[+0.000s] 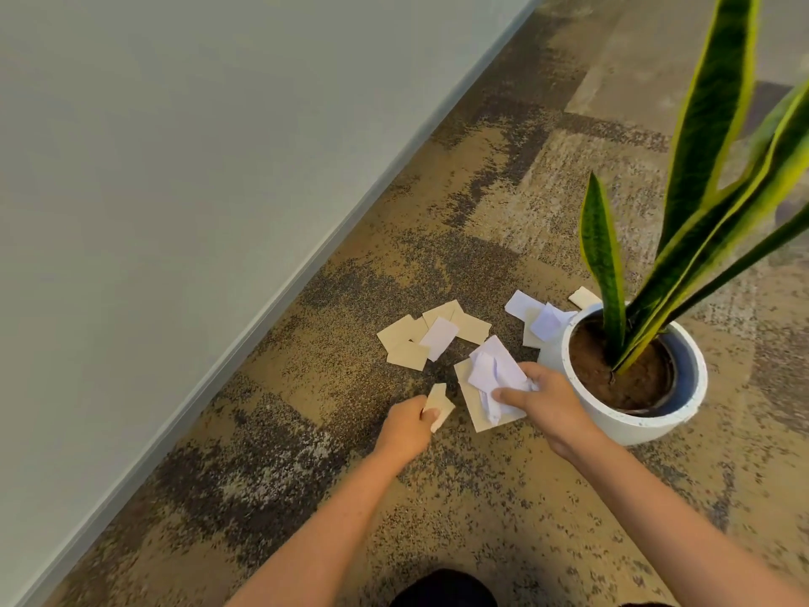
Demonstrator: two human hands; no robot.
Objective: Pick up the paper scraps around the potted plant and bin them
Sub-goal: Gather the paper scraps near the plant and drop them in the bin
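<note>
A snake plant stands in a white round pot on the carpet at the right. My right hand grips a bundle of white and beige paper scraps just left of the pot. My left hand pinches a small beige scrap. A cluster of beige scraps with one white piece lies on the carpet beyond my hands. More white and beige scraps rest against the pot's far left side, and one beige scrap lies behind the pot. No bin is in view.
A grey wall with a pale baseboard runs diagonally along the left. Long green leaves reach up over the right side of the view. Patterned brown carpet covers the floor. A dark shape, maybe my knee, shows at the bottom edge.
</note>
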